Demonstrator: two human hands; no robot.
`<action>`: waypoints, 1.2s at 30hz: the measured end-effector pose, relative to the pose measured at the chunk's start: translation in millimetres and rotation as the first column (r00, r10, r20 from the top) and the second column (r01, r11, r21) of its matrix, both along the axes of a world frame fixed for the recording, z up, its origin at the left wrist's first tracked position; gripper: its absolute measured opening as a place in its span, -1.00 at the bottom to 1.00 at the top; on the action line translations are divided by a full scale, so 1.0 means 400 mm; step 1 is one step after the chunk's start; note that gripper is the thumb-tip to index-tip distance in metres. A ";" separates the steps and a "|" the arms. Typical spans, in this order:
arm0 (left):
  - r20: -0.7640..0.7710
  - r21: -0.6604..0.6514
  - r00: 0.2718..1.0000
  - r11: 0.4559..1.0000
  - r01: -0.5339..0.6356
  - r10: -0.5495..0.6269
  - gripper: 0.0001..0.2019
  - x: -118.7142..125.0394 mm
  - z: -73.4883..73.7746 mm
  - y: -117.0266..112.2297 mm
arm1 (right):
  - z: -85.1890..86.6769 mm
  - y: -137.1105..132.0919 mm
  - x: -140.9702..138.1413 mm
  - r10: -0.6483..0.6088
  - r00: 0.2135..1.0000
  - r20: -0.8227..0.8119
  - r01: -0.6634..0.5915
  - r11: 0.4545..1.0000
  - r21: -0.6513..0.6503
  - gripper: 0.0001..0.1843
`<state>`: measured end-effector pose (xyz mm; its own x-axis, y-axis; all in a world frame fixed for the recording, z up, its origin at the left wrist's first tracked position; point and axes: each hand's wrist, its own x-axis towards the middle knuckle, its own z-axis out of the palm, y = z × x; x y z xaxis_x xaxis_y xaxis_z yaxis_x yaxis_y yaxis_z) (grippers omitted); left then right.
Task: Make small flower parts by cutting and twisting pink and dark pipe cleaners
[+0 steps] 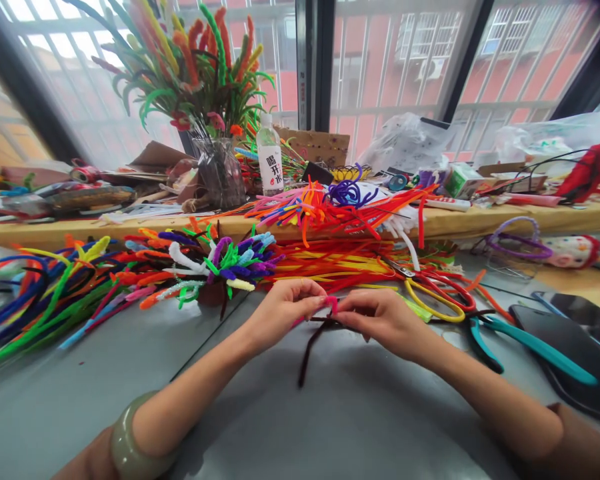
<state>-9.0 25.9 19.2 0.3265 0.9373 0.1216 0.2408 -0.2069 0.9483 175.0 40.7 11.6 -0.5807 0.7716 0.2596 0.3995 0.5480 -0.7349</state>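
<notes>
Between my two hands, above the middle of the grey table (380, 413), is a bent pink pipe cleaner (333, 305). My left hand (293, 308) pinches its left side with thumb and forefinger. On the other side, the fingertips of my right hand (380, 317) are closed on the same pink piece, close to the left ones. A dark brown pipe cleaner (307, 353) hangs or lies just below the hands, its end pointing toward me; whether a hand also grips it I cannot tell.
Pipe cleaner bundles (45, 293) spread across the left and back. Scissors with yellow and red handles (435, 300), teal-handled pliers (535, 347) and a dark phone (570, 347) lie at right. On the wooden ledge (260, 230) stand a water bottle (270, 157) and a glass vase (219, 173) of pipe-cleaner flowers.
</notes>
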 end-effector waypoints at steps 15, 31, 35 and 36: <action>-0.613 0.411 0.774 0.901 0.141 0.159 -0.75 0.004 -0.030 -0.007 | 0.028 0.018 0.034 -0.093 0.993 0.078 0.053 0.910 0.410 -0.85; -0.226 0.214 0.972 0.970 0.118 -0.068 -0.78 -0.002 -0.010 -0.007 | 0.006 0.026 0.022 0.013 1.000 -0.020 -0.015 0.991 -0.130 -0.76; -0.435 0.243 0.883 0.920 0.306 -0.179 -0.82 0.000 -0.001 -0.018 | 0.022 0.043 0.041 0.060 0.992 0.115 -0.066 0.997 0.051 -0.79; -0.502 0.260 0.851 0.912 0.317 -0.152 -0.81 0.001 -0.003 -0.019 | 0.024 0.043 0.044 0.044 0.986 0.159 -0.063 0.991 0.117 -0.80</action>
<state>-8.8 18.4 18.1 0.6256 0.7590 0.1803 0.5361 -0.5861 0.6075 192.6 58.0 21.2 -0.6612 0.7066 0.2520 0.4716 0.6528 -0.5928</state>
